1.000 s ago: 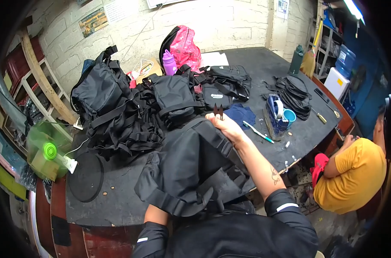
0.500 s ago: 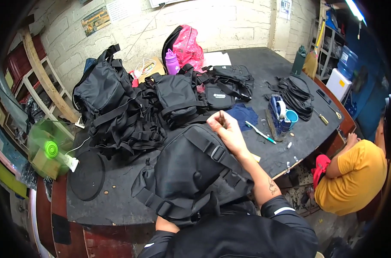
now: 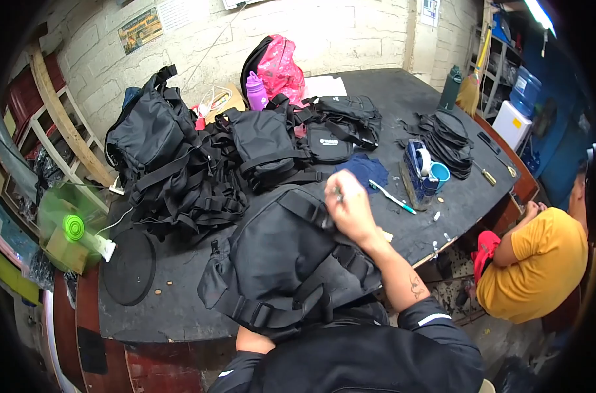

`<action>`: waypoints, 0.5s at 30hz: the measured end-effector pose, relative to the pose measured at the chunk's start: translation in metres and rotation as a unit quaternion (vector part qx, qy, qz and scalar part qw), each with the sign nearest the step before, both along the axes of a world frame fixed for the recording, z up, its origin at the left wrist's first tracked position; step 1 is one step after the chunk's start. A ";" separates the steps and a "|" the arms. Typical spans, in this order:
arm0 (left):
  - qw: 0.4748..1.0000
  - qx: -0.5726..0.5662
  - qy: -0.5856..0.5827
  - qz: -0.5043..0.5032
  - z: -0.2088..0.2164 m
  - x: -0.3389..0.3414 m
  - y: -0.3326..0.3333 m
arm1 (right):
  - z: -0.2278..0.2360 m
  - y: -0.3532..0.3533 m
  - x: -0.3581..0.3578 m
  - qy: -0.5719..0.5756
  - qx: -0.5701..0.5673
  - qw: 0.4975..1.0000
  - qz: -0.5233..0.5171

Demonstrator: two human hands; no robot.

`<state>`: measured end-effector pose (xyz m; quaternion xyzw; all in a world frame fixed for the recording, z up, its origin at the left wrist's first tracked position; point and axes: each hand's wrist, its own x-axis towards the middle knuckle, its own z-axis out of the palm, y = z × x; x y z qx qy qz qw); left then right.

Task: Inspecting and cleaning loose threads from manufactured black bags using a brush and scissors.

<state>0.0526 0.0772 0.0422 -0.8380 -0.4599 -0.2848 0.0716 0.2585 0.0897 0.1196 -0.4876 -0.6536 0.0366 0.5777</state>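
A black bag [image 3: 268, 252] with webbing straps and plastic buckles lies in front of me at the near side of the table. Above its upper right edge my right hand [image 3: 351, 208] is closed, its fingers curled together. A small glint shows at the fingertips, too tiny to name. Of my left arm only a bit of forearm [image 3: 253, 340] shows at the bag's lower edge; the bag hides that hand.
Several black bags [image 3: 262, 141] crowd the far side beside a purple bottle [image 3: 256, 93]. A blue holder [image 3: 416, 180], toothbrush [image 3: 393, 198] and screwdriver [image 3: 488, 176] lie to the right. A green fan [image 3: 75, 229] is at left; a person in yellow [image 3: 534, 268] crouches at right.
My right hand has come down slightly and turned, its fingers curling closer to the bag's edge. The bag has shifted a little, and its upper strap is less in sight. The view moved slightly.
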 end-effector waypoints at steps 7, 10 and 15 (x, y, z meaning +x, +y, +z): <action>1.000 -0.005 -0.003 0.000 0.008 0.011 -0.005 | 0.002 -0.010 0.007 0.232 -0.071 0.964 0.104; 1.000 -0.007 -0.002 0.005 0.014 0.010 -0.001 | 0.017 -0.029 -0.005 0.221 -0.098 0.965 0.103; 1.000 -0.010 -0.002 0.000 0.020 0.015 -0.001 | 0.021 -0.035 -0.008 0.120 -0.087 0.983 0.107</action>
